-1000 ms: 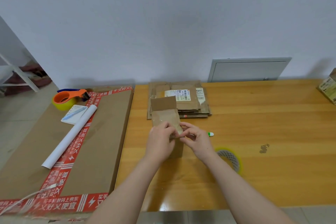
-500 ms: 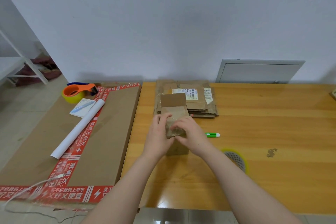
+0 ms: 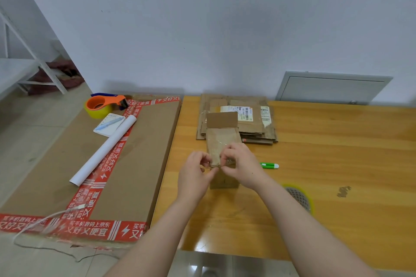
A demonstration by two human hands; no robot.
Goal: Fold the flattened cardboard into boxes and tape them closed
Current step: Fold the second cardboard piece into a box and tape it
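Two hands, close together, are working at the near top edge of the small box [image 3: 221,141]. The left hand [image 3: 195,173] pinches thumb to fingertips at the left corner, and the right hand [image 3: 242,164] curls over the right side of that same edge. A thin line runs between the two pinches; whether it is a flap lip or a strip of tape, I can't tell.

The box stands upright on the wooden table [image 3: 337,159], just in front of the stack of flattened cardboard [image 3: 254,126]. Its far flap [image 3: 221,119] stands up, so the top is not closed yet.

My read is that this is the closing fold, and doing it well means control. Bring the near edge over square, hold both corners level so the seam doesn't skew, and press flat before letting go. The box is narrow and light, so too much downward push could tip it or buckle a wall.

Tape is within reach. A yellow roll of tape [image 3: 309,200] sits just beyond the right forearm, partly hidden by it, and a small green-and-white tool [image 3: 269,166] lies just right of the hands. Further left, on the large flat carton [image 3: 139,164], an orange tape dispenser [image 3: 103,103] waits beside a white paper roll [image 3: 103,150] — a longer reach.
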